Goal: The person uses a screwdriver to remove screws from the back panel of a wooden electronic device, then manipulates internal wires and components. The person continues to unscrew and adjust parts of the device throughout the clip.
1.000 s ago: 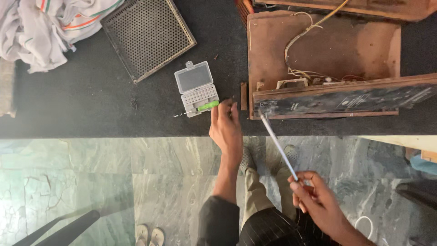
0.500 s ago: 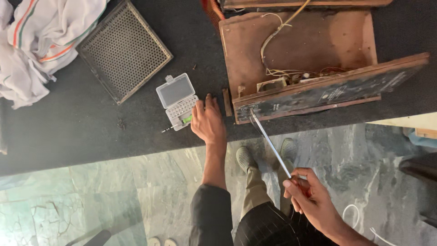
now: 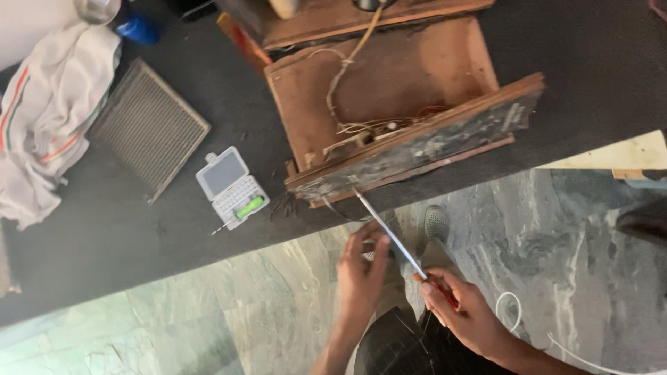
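A long black worktop point(image 3: 104, 229) of matt, slightly dusty material runs across the view, with polished green-grey marbled flooring point(image 3: 556, 229) seen below its edge. On the worktop, one open wooden case point(image 3: 410, 90) is laid on its back; its boards are worn, brown and flat, and its dark, scuffed front panel point(image 3: 424, 146) is tilted outward toward the edge. Inside the case, a loose bundle of thin pale wires point(image 3: 347, 69) is held, running down to a small cluster of parts near the front panel. One crumpled white cloth point(image 3: 48, 111) with red and green stripes is heaped at the left. Beside it, one rectangular metal mesh grille point(image 3: 149, 128) is laid flat. One small grey plastic box point(image 3: 229, 184) is opened near the edge; rows of small bits and one green piece are kept in its lower half.

One long screwdriver point(image 3: 389, 232), with a slim bright metal shaft and a red handle, is gripped at the handle by the right hand point(image 3: 465, 316), fingers clenched around it. Its tip is set against the lower edge of the front panel. The left hand point(image 3: 361, 271) is raised just beside the shaft, fingers loosely extended and holding nothing; whether the shaft is touched cannot be told.
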